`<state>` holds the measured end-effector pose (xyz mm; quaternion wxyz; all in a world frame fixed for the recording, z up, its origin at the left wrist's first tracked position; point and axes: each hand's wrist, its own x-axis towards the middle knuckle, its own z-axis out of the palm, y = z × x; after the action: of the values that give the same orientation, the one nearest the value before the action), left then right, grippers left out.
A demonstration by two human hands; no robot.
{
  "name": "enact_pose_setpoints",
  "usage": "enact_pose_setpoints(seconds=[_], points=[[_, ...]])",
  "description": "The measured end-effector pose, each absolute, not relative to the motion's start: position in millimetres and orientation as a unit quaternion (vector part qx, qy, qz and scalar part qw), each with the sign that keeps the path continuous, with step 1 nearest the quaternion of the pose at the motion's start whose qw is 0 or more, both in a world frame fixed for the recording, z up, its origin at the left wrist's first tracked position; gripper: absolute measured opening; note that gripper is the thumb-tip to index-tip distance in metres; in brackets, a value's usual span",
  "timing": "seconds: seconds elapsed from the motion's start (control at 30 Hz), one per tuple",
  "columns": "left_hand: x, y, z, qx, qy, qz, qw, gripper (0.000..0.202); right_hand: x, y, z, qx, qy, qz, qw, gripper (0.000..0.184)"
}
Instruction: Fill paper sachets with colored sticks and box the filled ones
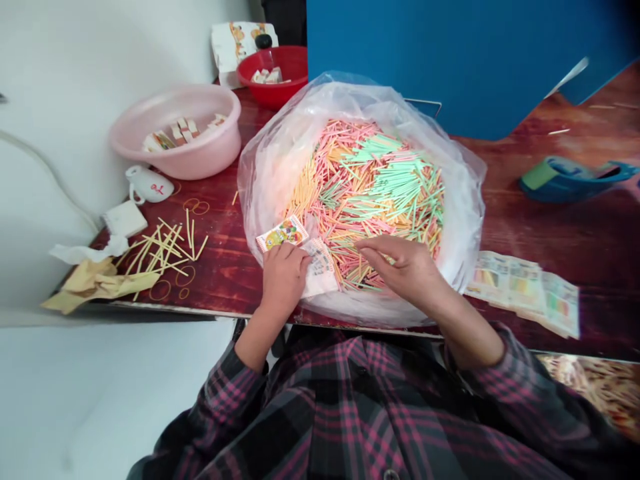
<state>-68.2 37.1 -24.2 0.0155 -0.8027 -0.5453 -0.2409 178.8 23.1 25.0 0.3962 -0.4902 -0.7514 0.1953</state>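
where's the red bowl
In the head view, the red bowl sits at the far edge of the wooden table, behind the clear plastic bag and right of the pink basin.

Left of the left hand (283, 280), a dark red varnished wooden table (215, 267) holds loose yellow sticks (163, 250) and a pink plastic basin (175, 157); right of the right hand (403, 267) lie printed paper strips (523, 293); a clear plastic bag (265, 180) of coloured sticks (360, 193) sits directly under both hands.

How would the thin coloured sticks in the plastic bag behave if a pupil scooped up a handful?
The coloured sticks probably feel light and stiff, as they lie straight, not bent. They would likely slip apart, since they lie loose and criss-crossed. Dropped ones may scatter, like the yellow sticks on the table.
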Motion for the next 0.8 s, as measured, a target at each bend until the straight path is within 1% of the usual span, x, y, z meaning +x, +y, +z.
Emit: enact_pose_setpoints(seconds=[0.1,0.2,0.27,0.33,0.37,0.4,0.47,0.5,0.53,0.6,0.63,0.7,0.8], points=[[-69.0,33.0,-19.3,-0.79,-0.527,-0.31,0.042,0.021,165.4,28.7,23.1,-0.502,-0.742,0.248,0.368,0.032],[-62.5,26.0,-10.8,-0.791,-0.473,-0.384,0.055,0.016,158.2,28.0,26.7,-0.509,-0.7,0.361,0.348,0.042],[-55.0,21.7,-7.1,-0.802,-0.436,-0.407,0.029,0.013,154.0,26.5,26.9,-0.502,-0.659,0.44,0.346,0.044],[-47.9,19.0,-6.3,-0.802,-0.424,-0.421,-0.025,0.014,152.0,24.6,23.8,-0.503,-0.615,0.488,0.362,0.043],[-45.1,18.5,-6.8,-0.792,-0.428,-0.431,-0.063,0.019,152.2,23.4,21.5,-0.509,-0.595,0.497,0.374,0.042],[-43.0,18.5,-7.6,-0.774,-0.437,-0.446,-0.111,0.029,153.2,22.0,19.2,-0.516,-0.578,0.501,0.387,0.041],[-40.4,19.6,-8.9,-0.715,-0.455,-0.472,-0.243,0.054,156.5,19.1,15.6,-0.523,-0.554,0.503,0.407,0.039],[-39.5,20.3,-9.0,-0.677,-0.459,-0.477,-0.321,0.061,158.1,17.5,14.3,-0.52,-0.547,0.508,0.416,0.036],[-38.7,20.9,-8.6,-0.638,-0.458,-0.476,-0.397,0.063,159.4,16.0,13.5,-0.512,-0.54,0.514,0.427,0.033],[-36.9,20.8,-6.4,-0.57,-0.448,-0.458,-0.515,0.058,160.3,13.1,12.1,-0.496,-0.528,0.524,0.449,0.029],[-36.0,20.0,-4.9,-0.549,-0.445,-0.45,-0.546,0.055,160.1,11.5,11.3,-0.493,-0.523,0.523,0.458,0.028],[-34.4,17.1,-2.4,-0.536,-0.45,-0.442,-0.561,0.048,159.1,8.0,8.9,-0.504,-0.525,0.507,0.461,0.03],[-34.3,10.7,-0.6,-0.556,-0.477,-0.431,-0.527,0.032,157.4,1.3,3.8,-0.539,-0.569,0.447,0.431,0.046]])
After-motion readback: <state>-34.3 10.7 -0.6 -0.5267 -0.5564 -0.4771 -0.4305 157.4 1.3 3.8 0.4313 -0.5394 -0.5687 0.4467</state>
